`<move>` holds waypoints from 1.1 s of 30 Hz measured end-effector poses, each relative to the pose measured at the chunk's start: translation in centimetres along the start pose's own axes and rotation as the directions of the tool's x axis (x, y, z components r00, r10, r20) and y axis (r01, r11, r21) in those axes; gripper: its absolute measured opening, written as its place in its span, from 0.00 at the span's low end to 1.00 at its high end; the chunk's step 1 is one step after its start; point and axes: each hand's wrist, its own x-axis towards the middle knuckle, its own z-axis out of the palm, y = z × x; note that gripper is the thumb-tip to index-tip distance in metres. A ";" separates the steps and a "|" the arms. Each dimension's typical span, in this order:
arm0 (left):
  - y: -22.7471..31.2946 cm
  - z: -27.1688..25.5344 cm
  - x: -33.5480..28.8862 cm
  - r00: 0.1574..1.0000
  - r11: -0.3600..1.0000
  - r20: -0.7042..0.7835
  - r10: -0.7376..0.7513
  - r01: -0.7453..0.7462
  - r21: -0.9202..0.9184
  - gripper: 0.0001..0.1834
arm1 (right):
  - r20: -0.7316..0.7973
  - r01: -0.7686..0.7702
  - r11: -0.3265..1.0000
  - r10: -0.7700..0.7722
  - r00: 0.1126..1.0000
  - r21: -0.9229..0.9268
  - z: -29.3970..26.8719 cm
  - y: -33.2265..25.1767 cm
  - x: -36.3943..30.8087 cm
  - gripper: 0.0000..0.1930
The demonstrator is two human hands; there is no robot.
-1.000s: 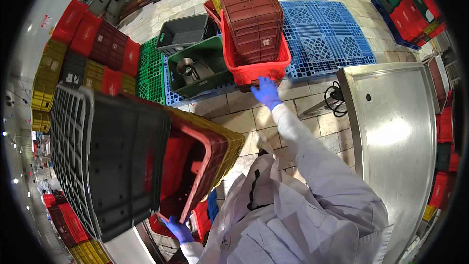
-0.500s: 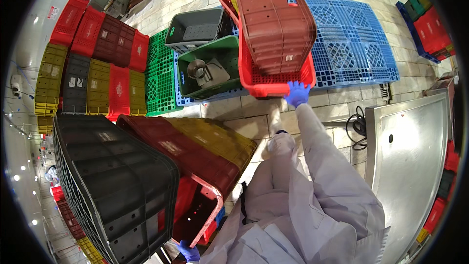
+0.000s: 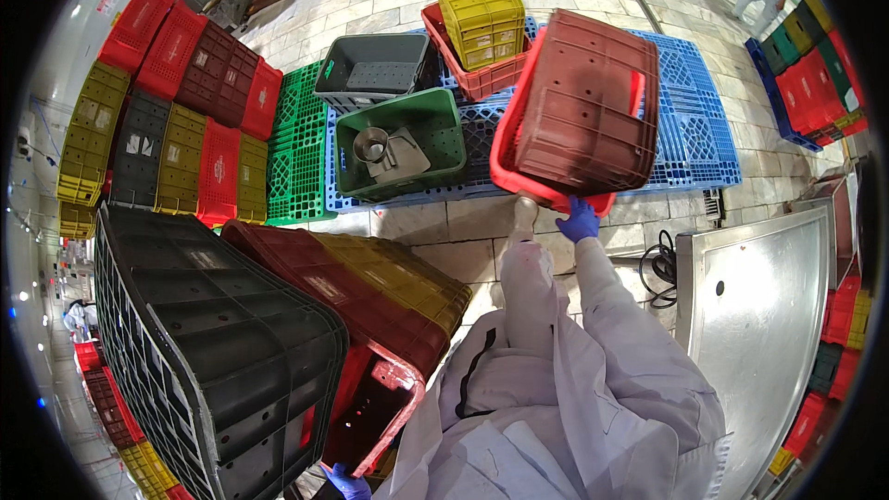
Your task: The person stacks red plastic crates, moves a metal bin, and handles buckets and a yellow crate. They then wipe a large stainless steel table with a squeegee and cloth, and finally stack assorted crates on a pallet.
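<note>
My right hand (image 3: 579, 219), in a blue glove, grips the near rim of a red crate (image 3: 505, 162). A maroon crate (image 3: 583, 97) sits tilted inside that red crate, its base facing up. At the lower edge, my left hand (image 3: 347, 481), also gloved in blue, holds the rim of a maroon-red crate (image 3: 419, 381) lying on its side; part of the hand is cut off by the frame. Beside it leans a large black crate (image 3: 231, 315), and a mustard-yellow crate (image 3: 398, 268) adjoins it on the far side.
Blue pallets (image 3: 690, 116) and a green pallet (image 3: 294, 157) lie ahead. On them stand a green crate (image 3: 449, 143) with metal pieces inside, a grey crate (image 3: 370, 93) and a yellow crate (image 3: 480, 14) in a red one. Stacked crates (image 3: 218, 74) line the left; a steel table (image 3: 759, 315) is at right.
The red crate with the maroon one in it has shifted right and turned, with my right hand still on its rim. The yellow crate behind is now uncovered. My left hand stays at its rim.
</note>
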 end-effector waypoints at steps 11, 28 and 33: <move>-0.3 0.2 -0.5 0.999 0.994 -0.033 -0.022 0.018 -0.104 0.29 | 0.051 -0.328 0.896 0.328 0.943 0.300 -4.0 3.6 8.7 0.41; 2.5 2.8 -1.5 0.997 0.892 -0.056 -0.049 0.019 -0.451 0.44 | 0.058 0.311 0.202 -0.907 0.416 0.929 -17.3 -21.8 -22.8 0.37; 0.5 1.2 -0.8 0.979 0.863 0.041 -0.200 0.196 -0.465 0.38 | -0.176 0.621 0.076 -0.926 0.334 0.780 -17.3 -21.7 -32.2 0.34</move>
